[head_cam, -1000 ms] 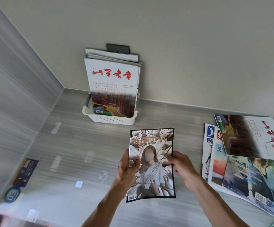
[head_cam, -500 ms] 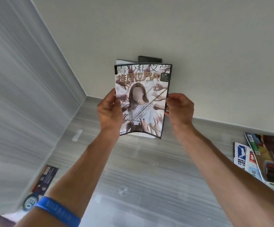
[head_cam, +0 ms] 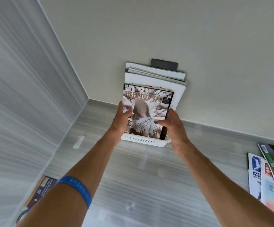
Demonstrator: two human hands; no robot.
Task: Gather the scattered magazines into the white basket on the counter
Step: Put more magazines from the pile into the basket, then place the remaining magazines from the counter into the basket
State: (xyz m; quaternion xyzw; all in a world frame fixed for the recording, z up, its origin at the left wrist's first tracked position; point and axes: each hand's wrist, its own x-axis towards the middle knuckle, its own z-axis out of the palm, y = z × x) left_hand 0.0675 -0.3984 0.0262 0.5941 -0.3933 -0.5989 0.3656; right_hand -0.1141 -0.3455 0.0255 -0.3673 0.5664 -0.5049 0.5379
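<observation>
Since before: half a second ago both hands held the magazine (head_cam: 146,112) up in front of the wall; it now stands in the basket (head_cam: 142,140), lower edge behind the front wall.
Magazine and hands: it stands upright at the front of the basket, between the two hands, cover facing the camera.
Left hand (head_cam: 122,119): fingers loosely spread, pointing up along the magazine's left edge, thumb over the cover; whether it grips or only touches I cannot tell.
Right hand (head_cam: 173,124): fingers spread and curved at the right edge, thumb tip over the cover, not clearly gripping.
Basket contents: white, perforated, against the back wall; several taller magazines (head_cam: 155,76) stand behind the new one.
Loose magazines: an overlapping pile (head_cam: 267,176) lies on the counter (head_cam: 149,185) at the far right, well apart from the basket.
Arms: both reach forward, near straight; a blue wristband (head_cam: 77,188) circles the left forearm.
</observation>
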